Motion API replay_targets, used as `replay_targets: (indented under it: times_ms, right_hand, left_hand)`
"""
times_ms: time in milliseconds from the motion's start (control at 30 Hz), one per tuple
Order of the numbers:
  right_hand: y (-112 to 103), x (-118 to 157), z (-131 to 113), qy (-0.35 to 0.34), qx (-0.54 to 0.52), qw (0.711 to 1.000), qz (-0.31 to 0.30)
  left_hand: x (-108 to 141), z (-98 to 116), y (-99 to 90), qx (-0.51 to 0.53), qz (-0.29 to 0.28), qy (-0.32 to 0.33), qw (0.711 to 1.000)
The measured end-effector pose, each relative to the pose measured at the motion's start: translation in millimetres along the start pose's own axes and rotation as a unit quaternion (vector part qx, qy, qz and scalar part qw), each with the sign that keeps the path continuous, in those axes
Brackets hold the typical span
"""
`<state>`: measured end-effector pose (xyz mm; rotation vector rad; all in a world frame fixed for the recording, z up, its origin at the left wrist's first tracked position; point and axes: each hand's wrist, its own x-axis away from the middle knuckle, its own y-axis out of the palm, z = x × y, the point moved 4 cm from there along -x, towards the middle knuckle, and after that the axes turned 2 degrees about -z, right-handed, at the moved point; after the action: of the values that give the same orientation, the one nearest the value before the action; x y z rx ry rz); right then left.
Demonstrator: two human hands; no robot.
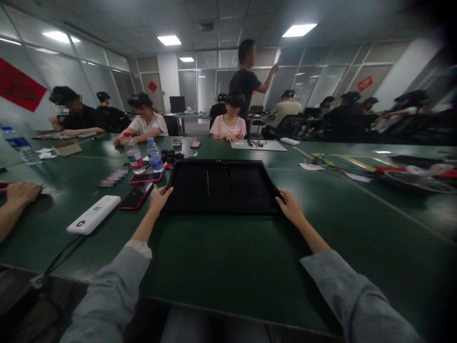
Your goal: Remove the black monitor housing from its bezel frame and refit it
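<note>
A black rectangular casing (246,193), shallow like a tray with a raised rim, is in front of me at the middle of the green table. My left hand (158,199) grips its left edge, thumb on top of the rim. On the opposite side my right hand (292,207) is closed on the right edge. The fingers beneath the casing are partly hidden. Dark raised shapes show inside it, too dim to make out. A phone with a red edge (136,196) lies just left of my left hand, and another phone (146,177) lies behind it.
Two bottles, one red-capped (134,155) and one blue-capped (155,156), stand left of the casing. A white power bank (94,215) with a cable lies nearer me. Another person's hand (23,194) rests at far left. A metal bowl (417,181) and yellow cords (342,164) lie right.
</note>
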<state>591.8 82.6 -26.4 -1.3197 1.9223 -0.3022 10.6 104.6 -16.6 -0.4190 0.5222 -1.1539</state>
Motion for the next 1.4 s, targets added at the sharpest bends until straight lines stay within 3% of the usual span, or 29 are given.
replay_targets:
  times_ms: [133, 400, 967, 1400]
  right_hand:
    - [2, -2, 2, -0.006, -0.004, 1.000, 0.001]
    - [2, -2, -2, -0.002, -0.012, 1.000, -0.002]
    - [8, -6, 15, 0.000, 0.000, 1.000, -0.007]
    - [6, -7, 5, -0.007, -0.013, 1.000, -0.001]
  left_hand:
    - [-1, -4, -0.4, 0.019, 0.003, -0.015, 1.000]
    - [1, -2, -3.8, -0.056, -0.010, -0.014, 0.998]
    - [0, -2, -3.9, -0.073, -0.024, 0.006, 0.997]
    - [-4, -7, -2.3, -0.078, -0.028, -0.005, 0.997]
